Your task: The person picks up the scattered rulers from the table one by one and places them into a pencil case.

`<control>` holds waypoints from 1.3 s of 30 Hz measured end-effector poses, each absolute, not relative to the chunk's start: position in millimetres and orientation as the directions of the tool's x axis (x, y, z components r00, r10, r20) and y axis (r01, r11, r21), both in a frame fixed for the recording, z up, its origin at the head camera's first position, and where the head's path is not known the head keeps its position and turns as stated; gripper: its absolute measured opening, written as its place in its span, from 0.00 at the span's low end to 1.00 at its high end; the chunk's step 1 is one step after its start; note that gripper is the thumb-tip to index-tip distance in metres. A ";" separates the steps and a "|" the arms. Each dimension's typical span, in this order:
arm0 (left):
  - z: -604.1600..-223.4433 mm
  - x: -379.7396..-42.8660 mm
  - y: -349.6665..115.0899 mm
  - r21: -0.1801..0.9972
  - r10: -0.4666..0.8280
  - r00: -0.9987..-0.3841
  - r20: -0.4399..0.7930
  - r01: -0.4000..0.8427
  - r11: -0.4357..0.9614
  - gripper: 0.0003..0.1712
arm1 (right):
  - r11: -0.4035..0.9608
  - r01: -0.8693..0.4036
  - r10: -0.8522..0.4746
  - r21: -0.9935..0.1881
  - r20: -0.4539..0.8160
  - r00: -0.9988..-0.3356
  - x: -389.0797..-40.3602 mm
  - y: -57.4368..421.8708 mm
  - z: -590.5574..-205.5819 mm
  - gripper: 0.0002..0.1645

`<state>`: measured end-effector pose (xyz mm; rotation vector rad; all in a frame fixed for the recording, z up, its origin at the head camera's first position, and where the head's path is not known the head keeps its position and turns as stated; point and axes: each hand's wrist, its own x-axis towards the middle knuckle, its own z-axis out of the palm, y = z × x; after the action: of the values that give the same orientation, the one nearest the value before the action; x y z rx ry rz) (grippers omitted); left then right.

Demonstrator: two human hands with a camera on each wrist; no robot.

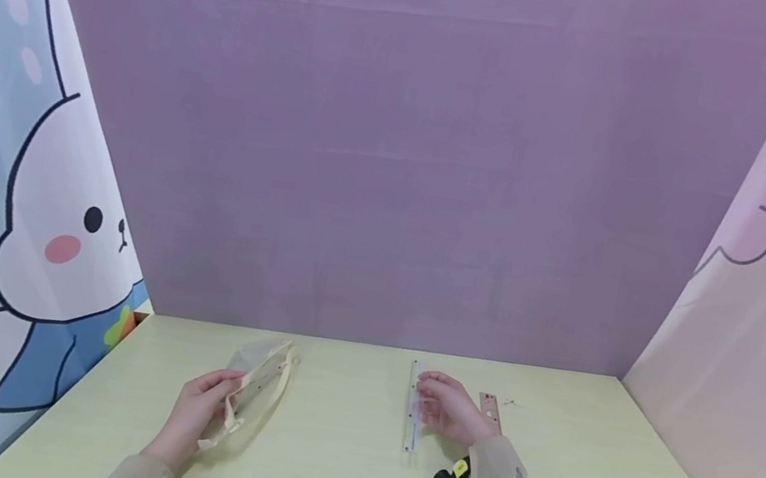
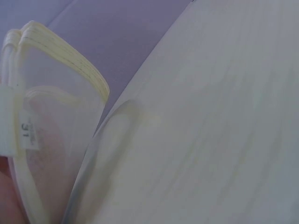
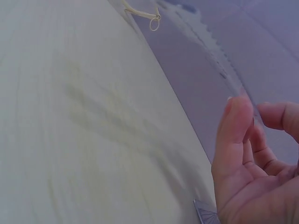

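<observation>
A see-through pouch (image 1: 257,374) with cream trim is held in my left hand (image 1: 197,415), its fingers and thumb gripping the near side. In the left wrist view the clear pouch (image 2: 60,121) shows a small printed tag (image 2: 29,133) and a strip of cream edging along its top. My right hand (image 1: 449,407) pinches a transparent ruler (image 1: 410,425) between thumb and forefinger, raised over the table. One edge of the ruler (image 3: 205,42) looks wavy in the right wrist view. A pinkish ruler (image 1: 490,409) lies behind the right hand, partly covered by the forearm.
Small dark marks of a clear flat piece (image 1: 510,402) show on the pale wooden table (image 1: 330,467) beside the pinkish ruler. A clear piece with radiating lines (image 3: 205,212) appears below the right hand. A purple panel (image 1: 398,191) stands along the table's back edge, with printed curtains at both sides.
</observation>
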<state>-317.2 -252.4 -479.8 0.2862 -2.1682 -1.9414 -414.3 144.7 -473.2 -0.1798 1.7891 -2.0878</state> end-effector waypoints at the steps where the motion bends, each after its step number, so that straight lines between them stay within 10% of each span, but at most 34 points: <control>1: -480.1 -317.0 -252.5 0.994 -0.285 -0.958 0.032 0.002 0.106 0.21 | -0.118 0.202 -0.370 -0.972 -0.146 -0.917 -413.9 144.5 -472.7 0.18; 39: -482.2 -317.4 -251.9 0.994 -0.290 -0.956 0.046 0.015 0.109 0.19 | -0.168 0.151 -0.474 -0.974 -0.054 -0.879 -411.0 117.1 -476.1 0.24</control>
<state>-317.4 -251.9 -482.2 0.2743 -2.1548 -1.9365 -411.0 117.1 -476.1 -0.3677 1.7001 -2.0960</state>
